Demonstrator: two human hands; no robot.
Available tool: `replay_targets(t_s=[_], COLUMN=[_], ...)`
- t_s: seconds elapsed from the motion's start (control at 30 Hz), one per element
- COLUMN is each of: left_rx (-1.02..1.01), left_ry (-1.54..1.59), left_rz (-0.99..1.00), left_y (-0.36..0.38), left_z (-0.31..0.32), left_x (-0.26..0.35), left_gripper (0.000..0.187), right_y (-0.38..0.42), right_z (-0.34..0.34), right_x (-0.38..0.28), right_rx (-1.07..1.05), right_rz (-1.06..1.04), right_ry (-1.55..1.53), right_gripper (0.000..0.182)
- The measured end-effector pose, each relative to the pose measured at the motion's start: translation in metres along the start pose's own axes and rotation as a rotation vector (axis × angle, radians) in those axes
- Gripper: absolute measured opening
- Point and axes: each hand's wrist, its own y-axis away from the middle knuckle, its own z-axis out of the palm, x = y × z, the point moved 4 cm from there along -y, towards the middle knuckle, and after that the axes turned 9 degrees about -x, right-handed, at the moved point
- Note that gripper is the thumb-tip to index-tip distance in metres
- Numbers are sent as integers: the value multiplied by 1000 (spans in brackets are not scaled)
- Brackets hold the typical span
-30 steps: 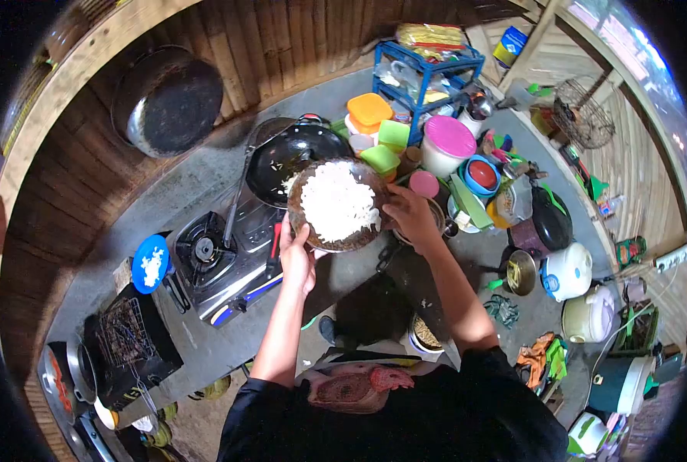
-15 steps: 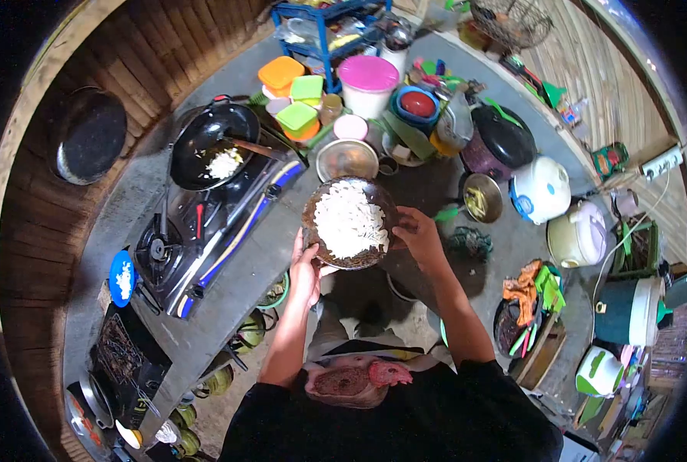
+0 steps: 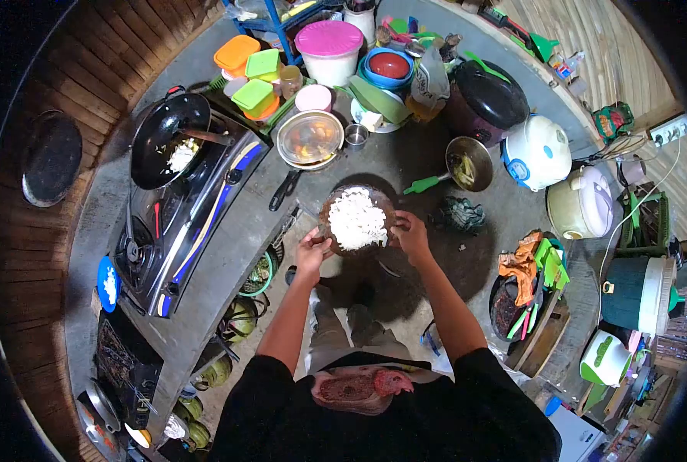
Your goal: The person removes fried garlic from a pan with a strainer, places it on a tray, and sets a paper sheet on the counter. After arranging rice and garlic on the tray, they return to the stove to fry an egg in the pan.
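Note:
A round dark brown dish [image 3: 389,202], heaped with white sliced pieces [image 3: 357,219], is held level in front of my body. My left hand [image 3: 311,254] grips its left rim, fingers closed around the edge. On the opposite side, my right hand [image 3: 411,232] pinches the right rim. To the left, a black wok [image 3: 151,150] on the stove [image 3: 197,242] contains similar white pieces and a wooden-handled utensil [image 3: 206,137]. Just beyond the dish sits a lidded frying pan [image 3: 310,138], its black handle towards me.
A blue plate [image 3: 107,303] with white pieces lies left of the stove. At right are a small pan [image 3: 473,163] with a green handle, a rice cooker [image 3: 539,150] and a dark basin [image 3: 506,308] with utensils. Stacked tubs and a pink-lidded bucket [image 3: 329,61] line the back.
The dish appears smaller, lower and farther from the camera. My left hand has shifted from supporting the dish's underside to gripping its rim. The view has moved, revealing the frying pan's handle.

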Motion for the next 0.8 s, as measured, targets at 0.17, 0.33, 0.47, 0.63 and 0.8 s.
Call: replay_targets(t_s=[0.17,0.33,0.47,0.63,0.8], left_rx=[87,58,83,137,68], left_ry=[46,49,59,74,0], left_rz=[53,26,31,117,61], left_y=[-51,-77,-88,-95,-92], left_z=[-11,-9,-6,-5,0], left_x=[-35,-49,-50,-44,-35], left_gripper=[48,40,44,46,56], right_y=[-62,-75,-84,-121,-117], right_z=[-10,-9,-9,-18,-10], right_x=[59,48,42,75,66], right_rx=[21,3,23,37,107], right_rz=[-111,-27,-27,-167,-137], right_ry=[68,-10,32,262,292], right_gripper=[43,42,40,44,44])
